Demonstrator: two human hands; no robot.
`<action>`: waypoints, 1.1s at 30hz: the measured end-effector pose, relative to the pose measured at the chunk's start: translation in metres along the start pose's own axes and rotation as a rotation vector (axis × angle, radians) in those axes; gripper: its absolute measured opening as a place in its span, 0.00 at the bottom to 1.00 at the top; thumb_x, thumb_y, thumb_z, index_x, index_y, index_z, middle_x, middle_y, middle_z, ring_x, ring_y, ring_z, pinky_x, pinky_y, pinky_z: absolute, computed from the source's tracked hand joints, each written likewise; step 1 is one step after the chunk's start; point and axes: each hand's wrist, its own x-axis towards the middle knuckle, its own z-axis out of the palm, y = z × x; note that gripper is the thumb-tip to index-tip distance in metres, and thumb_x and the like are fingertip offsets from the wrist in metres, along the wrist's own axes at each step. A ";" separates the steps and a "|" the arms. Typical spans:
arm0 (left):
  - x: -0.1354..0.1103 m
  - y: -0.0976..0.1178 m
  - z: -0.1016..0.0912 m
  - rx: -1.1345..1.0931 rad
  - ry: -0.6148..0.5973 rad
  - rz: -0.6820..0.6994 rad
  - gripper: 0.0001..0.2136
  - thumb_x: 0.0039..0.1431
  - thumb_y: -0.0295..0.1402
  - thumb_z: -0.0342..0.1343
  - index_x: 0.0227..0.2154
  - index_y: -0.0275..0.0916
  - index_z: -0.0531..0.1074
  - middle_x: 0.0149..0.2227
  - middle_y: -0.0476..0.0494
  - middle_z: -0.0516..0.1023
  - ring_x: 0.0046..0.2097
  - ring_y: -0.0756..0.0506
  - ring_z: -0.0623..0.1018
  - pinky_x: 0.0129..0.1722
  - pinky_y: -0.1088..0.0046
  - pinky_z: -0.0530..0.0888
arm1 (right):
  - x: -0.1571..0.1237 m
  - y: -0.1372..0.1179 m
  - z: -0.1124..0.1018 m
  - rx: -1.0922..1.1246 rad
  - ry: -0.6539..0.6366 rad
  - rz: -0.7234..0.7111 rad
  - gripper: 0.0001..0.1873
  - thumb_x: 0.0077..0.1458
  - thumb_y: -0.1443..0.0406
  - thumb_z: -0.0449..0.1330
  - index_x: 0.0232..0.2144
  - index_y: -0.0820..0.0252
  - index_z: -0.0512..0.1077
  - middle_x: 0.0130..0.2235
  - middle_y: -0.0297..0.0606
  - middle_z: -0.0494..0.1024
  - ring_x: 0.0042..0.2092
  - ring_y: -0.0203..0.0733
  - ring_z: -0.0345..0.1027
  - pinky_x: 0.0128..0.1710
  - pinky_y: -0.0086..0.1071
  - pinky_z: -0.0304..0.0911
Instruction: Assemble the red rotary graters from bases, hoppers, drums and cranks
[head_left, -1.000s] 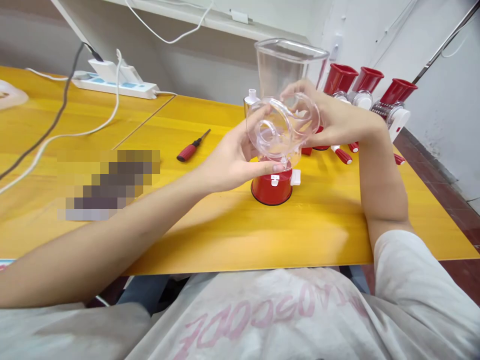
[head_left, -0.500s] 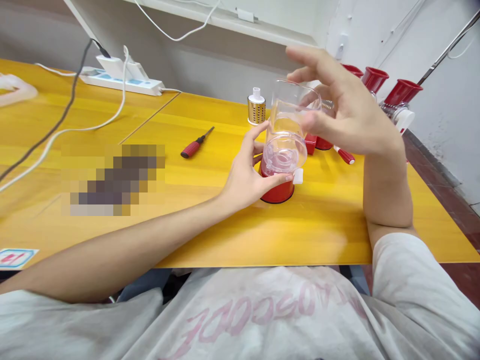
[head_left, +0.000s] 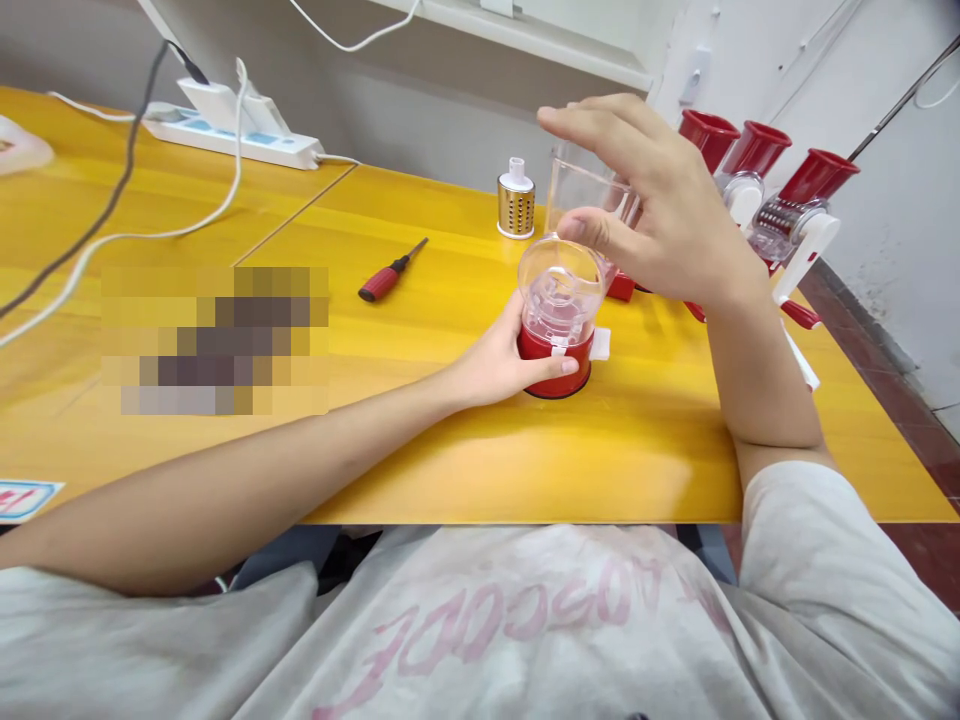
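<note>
A clear plastic grater housing [head_left: 559, 290] sits on a round red base [head_left: 553, 372], with its open round end toward me and a clear chute [head_left: 581, 190] rising behind it. My left hand [head_left: 510, 365] is closed around the base, its thumb across the front by a small white tab. Beside the chute's top is my right hand [head_left: 645, 200], its fingers stretched out and the thumb apart, in front of the housing's right side. Whether its palm touches the chute is hidden.
A drum grater insert [head_left: 516, 203] stands behind the housing, and a red-handled screwdriver [head_left: 391, 272] lies to the left. Red-and-white rotary graters [head_left: 787, 220] stand at the right. A power strip [head_left: 232, 135] with cables is at back left. A blurred patch [head_left: 225, 340] covers something.
The clear housing now sits lower and tips its open end more toward me. My left hand has slid down onto the red base. My right hand has moved left, its fingers still spread.
</note>
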 end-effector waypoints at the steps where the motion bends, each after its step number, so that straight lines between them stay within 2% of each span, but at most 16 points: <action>1: 0.001 0.000 -0.001 -0.008 -0.016 0.020 0.61 0.61 0.62 0.84 0.84 0.36 0.61 0.88 0.16 0.66 0.90 0.16 0.66 0.93 0.28 0.59 | -0.002 -0.003 -0.002 0.003 -0.025 -0.029 0.40 0.78 0.29 0.62 0.77 0.39 0.81 0.83 0.39 0.78 0.87 0.65 0.66 0.91 0.67 0.63; 4: 0.002 -0.004 -0.004 -0.024 -0.055 0.065 0.59 0.65 0.62 0.82 0.86 0.35 0.62 0.89 0.17 0.65 0.92 0.18 0.64 0.94 0.31 0.57 | -0.007 -0.010 -0.007 0.052 -0.102 -0.104 0.35 0.87 0.40 0.57 0.80 0.52 0.76 0.86 0.46 0.73 0.90 0.63 0.61 0.89 0.67 0.65; 6: 0.003 -0.008 -0.005 -0.016 -0.057 0.077 0.58 0.65 0.61 0.83 0.86 0.38 0.63 0.89 0.20 0.65 0.92 0.19 0.64 0.95 0.32 0.57 | -0.009 -0.013 -0.009 0.079 -0.105 -0.139 0.34 0.86 0.46 0.58 0.79 0.59 0.75 0.84 0.50 0.75 0.89 0.67 0.63 0.87 0.67 0.69; 7: 0.003 -0.009 -0.005 -0.008 -0.051 0.079 0.58 0.65 0.62 0.83 0.86 0.39 0.63 0.90 0.21 0.65 0.92 0.19 0.63 0.95 0.31 0.56 | -0.009 -0.013 -0.009 0.077 -0.102 -0.132 0.34 0.84 0.47 0.59 0.79 0.59 0.76 0.83 0.49 0.77 0.88 0.69 0.65 0.86 0.67 0.70; 11: 0.002 -0.009 -0.006 0.009 -0.051 0.095 0.59 0.65 0.62 0.83 0.87 0.41 0.62 0.90 0.21 0.64 0.92 0.18 0.63 0.94 0.26 0.54 | -0.006 -0.015 -0.012 -0.023 -0.129 0.054 0.33 0.80 0.42 0.60 0.78 0.43 0.78 0.82 0.35 0.79 0.85 0.70 0.68 0.86 0.68 0.71; 14: 0.003 -0.009 -0.006 0.000 -0.061 0.120 0.62 0.64 0.64 0.83 0.88 0.40 0.58 0.91 0.20 0.61 0.92 0.18 0.62 0.95 0.29 0.55 | -0.001 -0.016 -0.013 -0.071 -0.112 0.085 0.35 0.78 0.40 0.61 0.78 0.40 0.80 0.79 0.38 0.81 0.81 0.68 0.72 0.86 0.66 0.73; 16: 0.004 -0.009 -0.006 -0.012 -0.045 0.127 0.61 0.66 0.67 0.79 0.88 0.40 0.58 0.91 0.20 0.61 0.93 0.18 0.61 0.95 0.31 0.54 | 0.001 -0.013 -0.013 -0.079 -0.086 0.070 0.35 0.75 0.39 0.64 0.76 0.36 0.83 0.76 0.38 0.83 0.76 0.66 0.77 0.82 0.63 0.78; 18: 0.006 -0.010 -0.006 -0.041 -0.028 0.146 0.56 0.71 0.70 0.73 0.87 0.42 0.61 0.90 0.23 0.64 0.92 0.20 0.62 0.95 0.33 0.55 | 0.004 -0.009 -0.014 -0.079 -0.052 0.079 0.34 0.66 0.37 0.70 0.70 0.25 0.86 0.72 0.33 0.86 0.72 0.70 0.80 0.78 0.67 0.82; 20: 0.008 -0.011 -0.006 -0.068 -0.018 0.176 0.51 0.74 0.72 0.69 0.85 0.45 0.64 0.88 0.27 0.69 0.91 0.22 0.67 0.94 0.35 0.59 | 0.005 -0.005 -0.015 -0.073 -0.013 0.092 0.33 0.57 0.34 0.75 0.63 0.17 0.89 0.68 0.28 0.89 0.69 0.77 0.82 0.75 0.76 0.81; 22: 0.009 -0.011 -0.005 -0.066 -0.005 0.194 0.48 0.73 0.72 0.70 0.82 0.47 0.68 0.83 0.29 0.76 0.87 0.23 0.73 0.92 0.36 0.65 | 0.006 -0.003 -0.017 -0.069 0.010 0.102 0.32 0.52 0.33 0.77 0.59 0.14 0.89 0.65 0.27 0.91 0.68 0.81 0.81 0.74 0.81 0.79; 25: 0.009 -0.011 -0.006 -0.041 -0.001 0.197 0.45 0.74 0.70 0.71 0.79 0.46 0.69 0.79 0.29 0.80 0.82 0.24 0.78 0.89 0.37 0.69 | 0.004 -0.005 -0.019 -0.088 0.007 0.104 0.32 0.52 0.30 0.76 0.59 0.12 0.89 0.63 0.25 0.92 0.71 0.81 0.79 0.72 0.83 0.80; 28: 0.010 -0.012 -0.010 -0.035 -0.026 0.218 0.45 0.75 0.68 0.71 0.80 0.45 0.68 0.82 0.28 0.78 0.84 0.24 0.76 0.90 0.38 0.68 | 0.002 -0.011 -0.019 -0.100 -0.004 0.098 0.33 0.54 0.29 0.75 0.61 0.16 0.88 0.64 0.28 0.91 0.72 0.81 0.77 0.72 0.83 0.79; 33: 0.015 -0.017 -0.018 -0.038 -0.078 0.234 0.45 0.74 0.65 0.74 0.80 0.43 0.68 0.80 0.26 0.78 0.83 0.22 0.77 0.89 0.38 0.69 | 0.000 -0.008 -0.017 -0.059 -0.002 0.035 0.30 0.60 0.37 0.77 0.59 0.36 0.88 0.65 0.40 0.89 0.67 0.73 0.79 0.75 0.71 0.77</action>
